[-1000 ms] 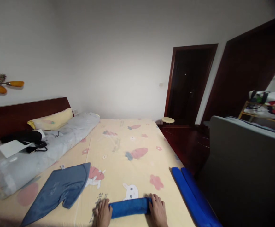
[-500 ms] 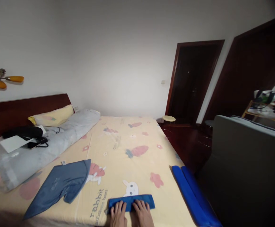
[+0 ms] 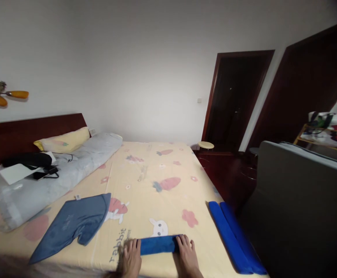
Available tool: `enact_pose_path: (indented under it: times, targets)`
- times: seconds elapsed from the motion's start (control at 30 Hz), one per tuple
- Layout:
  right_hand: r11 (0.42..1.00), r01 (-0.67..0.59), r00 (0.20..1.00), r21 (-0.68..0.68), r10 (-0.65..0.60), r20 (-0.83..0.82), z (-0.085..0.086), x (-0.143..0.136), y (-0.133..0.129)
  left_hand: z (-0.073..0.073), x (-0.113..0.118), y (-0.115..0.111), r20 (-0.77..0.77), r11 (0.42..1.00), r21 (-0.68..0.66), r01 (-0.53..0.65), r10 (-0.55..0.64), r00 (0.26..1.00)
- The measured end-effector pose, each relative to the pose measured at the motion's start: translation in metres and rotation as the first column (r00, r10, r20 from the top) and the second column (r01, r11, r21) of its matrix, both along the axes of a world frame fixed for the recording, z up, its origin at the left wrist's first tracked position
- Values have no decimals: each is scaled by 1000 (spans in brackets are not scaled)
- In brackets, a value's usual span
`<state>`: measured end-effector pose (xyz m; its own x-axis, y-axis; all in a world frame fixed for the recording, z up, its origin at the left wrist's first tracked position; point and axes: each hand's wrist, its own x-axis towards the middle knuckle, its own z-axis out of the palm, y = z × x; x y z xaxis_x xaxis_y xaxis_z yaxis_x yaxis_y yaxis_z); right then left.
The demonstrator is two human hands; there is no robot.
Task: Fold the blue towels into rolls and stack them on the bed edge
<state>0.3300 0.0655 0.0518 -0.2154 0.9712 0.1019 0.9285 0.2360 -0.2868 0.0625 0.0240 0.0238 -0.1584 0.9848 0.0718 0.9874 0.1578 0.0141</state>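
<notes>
A folded blue cloth strip [image 3: 158, 245] lies flat near the front edge of the bed [image 3: 168, 204]. My left hand [image 3: 131, 258] is at its left end, fingers curled over it. On its right end rests my right hand [image 3: 187, 255], its fingers bent and slightly apart on the fabric. Both palms face down. To the left, a grey-blue cloth piece [image 3: 74, 222] with a curved notch is spread on the sheet. Two bright blue rolled strips [image 3: 229, 237] lie side by side along the bed's right edge.
A rolled grey quilt [image 3: 67, 185] with a white sheet [image 3: 16, 173], a phone and dark items borders the left side. Behind it is a yellow pillow [image 3: 67, 141]. A dark grey panel [image 3: 290, 208] stands at the right, with a round stool [image 3: 205, 145] farther back.
My hands have moved apart from the middle of the blue strip to its two ends. The view has shifted slightly.
</notes>
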Motion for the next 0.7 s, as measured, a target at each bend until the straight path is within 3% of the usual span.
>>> enact_pose_path:
  times: [0.1,0.2,0.33,0.43,0.5,0.6,0.7]
  targets:
    - [999,-34,997,-35,31,-71,25,2,7,9,-2,2,-37,998,57,3,-1,999]
    - [995,-91,988,-27,87,-128,58,8,20,16,-11,2,10,999,26,36,-36,999]
    - [980,-199,949,25,199,-243,123,3,29,18,-14,4,156,1000,-20,11,-8,988]
    - [942,-318,880,107,335,-337,177,-12,16,10,4,7,314,997,-76,-5,28,949]
    - [895,-410,803,175,446,-396,204,-24,1,2,24,8,381,994,-108,6,36,924]
    - [854,-478,733,204,516,-442,219,-39,-17,-8,53,4,430,991,-137,7,53,901]
    - [864,-482,742,144,490,-458,214,-46,-23,-13,68,-2,482,986,-167,-6,87,872]
